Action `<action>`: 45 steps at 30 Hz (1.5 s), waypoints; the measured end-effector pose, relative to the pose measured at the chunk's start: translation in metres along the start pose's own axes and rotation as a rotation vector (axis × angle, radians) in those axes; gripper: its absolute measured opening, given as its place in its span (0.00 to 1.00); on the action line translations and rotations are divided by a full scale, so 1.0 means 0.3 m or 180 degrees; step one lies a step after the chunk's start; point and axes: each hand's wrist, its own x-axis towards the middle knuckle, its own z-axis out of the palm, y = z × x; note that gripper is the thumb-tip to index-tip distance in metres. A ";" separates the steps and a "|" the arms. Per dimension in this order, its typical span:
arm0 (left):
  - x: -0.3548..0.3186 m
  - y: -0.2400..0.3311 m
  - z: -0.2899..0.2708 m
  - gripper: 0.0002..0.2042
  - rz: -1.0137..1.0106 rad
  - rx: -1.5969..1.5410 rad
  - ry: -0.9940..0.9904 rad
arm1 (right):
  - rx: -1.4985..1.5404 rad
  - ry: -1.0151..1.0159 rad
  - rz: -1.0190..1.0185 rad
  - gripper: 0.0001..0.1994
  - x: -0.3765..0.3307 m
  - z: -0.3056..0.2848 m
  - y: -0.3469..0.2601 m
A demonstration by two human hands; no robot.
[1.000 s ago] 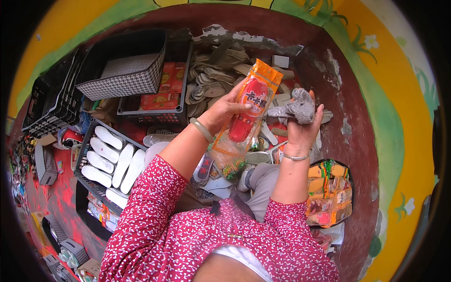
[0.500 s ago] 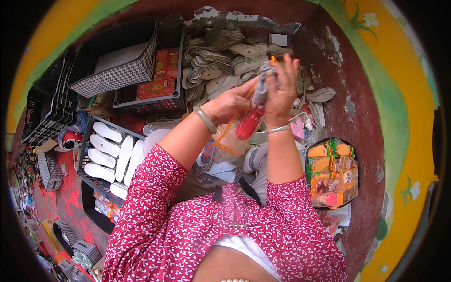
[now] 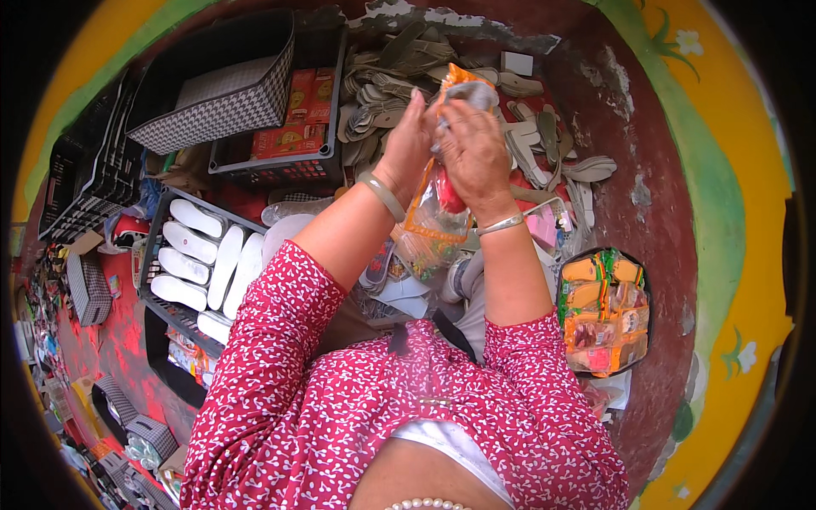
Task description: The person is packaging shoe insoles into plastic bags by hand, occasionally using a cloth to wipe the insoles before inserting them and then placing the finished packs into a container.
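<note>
In front of me, up over a pile of shoe insoles, my two hands are close together on a clear plastic bag (image 3: 438, 208) with orange edges. My right hand (image 3: 476, 157) curls over the bag's upper part and a blurred grey soft item (image 3: 470, 95) there. A red item (image 3: 448, 194) shows beneath that hand, against the bag; its kind I cannot make out. My left hand (image 3: 406, 151) grips the bag from the left side, thumb up, its fingers partly hidden. The bag's lower end hangs loose above my lap.
Loose insoles (image 3: 391, 93) heap at the back by the wall. A black crate (image 3: 327, 157) with red boxes and a checked fabric bin (image 3: 221, 102) stand back left. White insoles fill a crate (image 3: 153, 276) at left. On the right sits a tub of orange packets (image 3: 605, 314).
Both hands have shifted slightly left. My right hand's raised fingers have come down over the grey item, and the bag's orange top shows above it. The red item is now mostly covered.
</note>
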 end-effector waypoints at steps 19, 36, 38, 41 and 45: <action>-0.014 -0.005 0.041 0.28 0.0103 0.0769 -0.0061 | 0.0521 0.0423 -0.0026 0.13 -0.002 -0.050 -0.029; 0.026 0.134 -0.017 0.12 0.1030 0.1037 0.0642 | 0.3064 -0.2142 0.1567 0.03 -0.023 -0.156 -0.014; 0.015 0.159 0.028 0.12 0.1163 0.1284 0.0501 | 0.3377 -0.1552 0.1863 0.05 -0.024 -0.169 0.028; 0.036 0.132 0.068 0.14 0.1301 0.1580 0.0258 | 0.3907 -0.1053 0.2317 0.11 -0.033 -0.201 0.123; -0.020 0.100 0.118 0.19 0.0565 0.1992 -0.0170 | 0.3887 -0.1006 0.2333 0.19 -0.051 -0.178 0.141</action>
